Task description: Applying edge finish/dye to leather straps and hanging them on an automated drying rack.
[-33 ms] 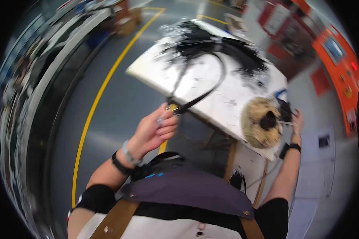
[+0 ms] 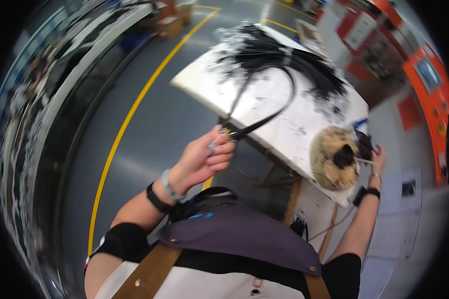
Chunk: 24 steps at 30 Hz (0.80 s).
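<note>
Head view: a black strap (image 2: 257, 125) forms a tall loop, its lower ends gathered at the fingers of the left hand (image 2: 207, 159) and its upper curve seen over the white bench (image 2: 284, 113). The left grip is clenched on these ends, just off the bench's near edge, with small shiny fittings (image 2: 231, 135) showing beside the fingertips. Whether the loop's top touches the bench is hard to tell.

Past the loop, a thick bundle (image 2: 297, 57) of similar black lengths lies across the far part of the bench, its ends pale and glossy. At the bench's right end sits a round tan disc (image 2: 324, 162) with a dark centre. Just beside it are a dark object (image 2: 364, 143) and a blue piece (image 2: 361, 123). The right hand (image 2: 378, 160) is at the dark object, near a thin white rod (image 2: 365, 161); I cannot tell whether its grip grasps either one.

Nearer the body, a dark apron (image 2: 239, 234) with brown straps (image 2: 157, 261) spans the lower middle. A yellow line (image 2: 127, 112) runs along the grey floor (image 2: 169, 129) to the left, and an orange machine (image 2: 426, 74) with a screen stands at the right.
</note>
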Tool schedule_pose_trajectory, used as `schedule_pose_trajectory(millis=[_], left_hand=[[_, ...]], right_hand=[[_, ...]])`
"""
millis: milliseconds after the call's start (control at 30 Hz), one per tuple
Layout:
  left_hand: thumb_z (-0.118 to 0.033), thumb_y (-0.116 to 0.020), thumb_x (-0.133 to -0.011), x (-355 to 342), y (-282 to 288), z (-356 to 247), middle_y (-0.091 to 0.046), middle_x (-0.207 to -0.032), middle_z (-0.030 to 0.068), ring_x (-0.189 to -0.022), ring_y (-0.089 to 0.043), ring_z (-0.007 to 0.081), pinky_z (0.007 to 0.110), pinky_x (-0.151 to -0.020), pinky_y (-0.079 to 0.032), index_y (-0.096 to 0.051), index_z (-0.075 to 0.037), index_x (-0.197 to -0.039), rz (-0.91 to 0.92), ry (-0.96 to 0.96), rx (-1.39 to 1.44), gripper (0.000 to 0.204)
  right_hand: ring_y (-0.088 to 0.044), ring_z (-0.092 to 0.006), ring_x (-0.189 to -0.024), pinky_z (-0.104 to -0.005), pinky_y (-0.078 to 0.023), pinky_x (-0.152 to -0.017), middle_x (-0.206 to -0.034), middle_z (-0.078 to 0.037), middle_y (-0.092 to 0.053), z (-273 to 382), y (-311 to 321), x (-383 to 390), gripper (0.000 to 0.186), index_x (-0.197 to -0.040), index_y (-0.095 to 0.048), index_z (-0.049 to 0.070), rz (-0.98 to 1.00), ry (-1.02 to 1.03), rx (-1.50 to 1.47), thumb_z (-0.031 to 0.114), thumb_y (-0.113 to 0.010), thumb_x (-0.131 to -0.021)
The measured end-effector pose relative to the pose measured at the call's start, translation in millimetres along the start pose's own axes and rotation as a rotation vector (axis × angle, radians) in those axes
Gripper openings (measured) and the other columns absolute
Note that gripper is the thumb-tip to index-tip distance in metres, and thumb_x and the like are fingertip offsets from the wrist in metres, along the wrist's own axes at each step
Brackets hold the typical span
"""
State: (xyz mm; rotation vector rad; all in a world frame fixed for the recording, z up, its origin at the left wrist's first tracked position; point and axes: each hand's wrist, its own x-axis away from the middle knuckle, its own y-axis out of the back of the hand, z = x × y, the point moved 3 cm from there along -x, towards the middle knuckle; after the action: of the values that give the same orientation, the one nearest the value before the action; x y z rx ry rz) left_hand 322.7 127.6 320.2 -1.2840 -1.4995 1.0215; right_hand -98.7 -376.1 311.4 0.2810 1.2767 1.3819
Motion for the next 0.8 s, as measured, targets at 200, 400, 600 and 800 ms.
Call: schedule_pose_trajectory(millis=[200, 400, 600, 800], left_hand=[[-0.035, -0.031, -0.098, 3.5, 8.0, 1.9, -0.035, -0.065, -0.0038, -0.046, -0.026, 0.0047, 0.02, -0.042, -0.025, -0.037, -0.014, -0.072, 0.04, -0.032, 0.031, 0.034], [-0.036, -0.03, -0.099, 6.2, 5.8, 1.4, -0.035, -0.065, -0.0038, -0.046, -0.025, 0.0043, 0.02, -0.042, -0.025, -0.037, -0.014, -0.072, 0.024, -0.067, -0.052, 0.035], [-0.039, -0.031, -0.098, 9.8, -1.9, -0.5, -0.035, -0.065, -0.003, -0.046, -0.023, 0.0037, 0.019, -0.042, -0.025, -0.037, -0.013, -0.071, -0.062, -0.139, -0.274, 0.038], [-0.04, -0.033, -0.097, 7.7, -1.5, -5.0, -0.036, -0.065, -0.0024, -0.046, -0.023, 0.0035, 0.018, -0.043, -0.025, -0.038, -0.012, -0.07, -0.054, -0.157, -0.38, 0.039]], right_hand=[[-0.055, -0.0145, -0.068, -0.0276, -0.046, -0.065, -0.076, -0.006, -0.06, 7.3, -4.5, -1.8, 0.021, -0.097, -0.061, 0.003, 0.033, 0.03, -0.003, 0.008, -0.065, -0.077], [-0.055, -0.0141, -0.072, -0.0272, -0.045, -0.067, -0.08, -0.006, -0.061, 23.1, 2.4, 8.8, 0.017, -0.092, -0.062, 0.002, 0.018, 0.034, 0.061, 0.012, -0.065, -0.078], [-0.056, -0.0171, -0.093, -0.0278, -0.044, -0.082, -0.103, -0.01, -0.061, 20.0, 3.2, 12.8, 0.026, -0.107, -0.061, 0.003, -0.033, 0.022, -0.109, 0.016, -0.06, -0.084], [-0.056, -0.0166, -0.101, -0.0281, -0.045, -0.083, -0.113, -0.008, -0.059, -42.0, 33.6, 22.9, 0.029, -0.117, -0.057, 0.006, -0.202, -0.091, -0.364, 0.017, -0.052, -0.09]])
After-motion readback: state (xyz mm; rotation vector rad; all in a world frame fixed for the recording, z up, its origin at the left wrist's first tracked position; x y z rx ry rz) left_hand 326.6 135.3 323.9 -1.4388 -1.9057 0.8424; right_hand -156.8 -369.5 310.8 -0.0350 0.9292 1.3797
